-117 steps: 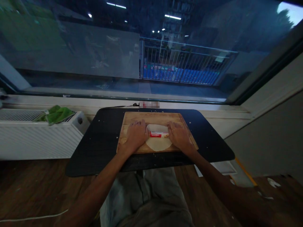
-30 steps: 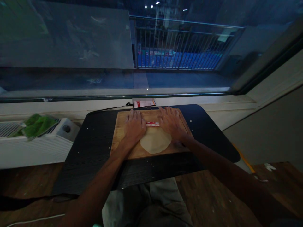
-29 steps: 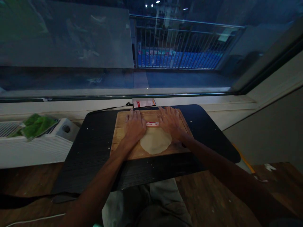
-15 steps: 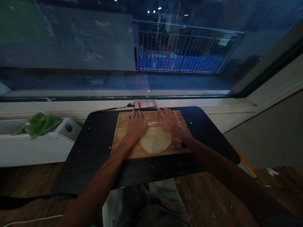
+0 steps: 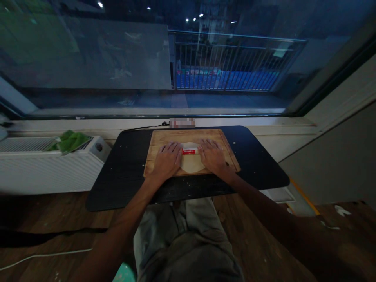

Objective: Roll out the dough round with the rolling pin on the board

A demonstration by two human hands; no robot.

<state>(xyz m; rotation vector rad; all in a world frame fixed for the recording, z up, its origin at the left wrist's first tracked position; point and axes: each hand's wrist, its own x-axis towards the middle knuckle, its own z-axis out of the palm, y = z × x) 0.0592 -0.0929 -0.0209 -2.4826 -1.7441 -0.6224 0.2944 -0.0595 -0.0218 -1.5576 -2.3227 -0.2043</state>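
A short rolling pin with a red label lies crosswise on a round, flat sheet of pale dough. The dough rests on a wooden cutting board. My left hand lies over the pin's left end, fingers stretched forward and palm down. Over the right end rests my right hand, its fingers also stretched out flat. Only the middle of the pin shows between the hands. Dough reaches both in front of and behind the pin, and its sides are partly hidden under my hands.
The board sits on a black table against a window sill. A phone-like rectangle with a dark cord stands at the table's back edge. To the left is a white radiator with a green cloth on it.
My hands have drawn the rolling pin back toward me, from the dough's far edge to its middle. Dough now shows beyond the pin. The camera view has shifted slightly.
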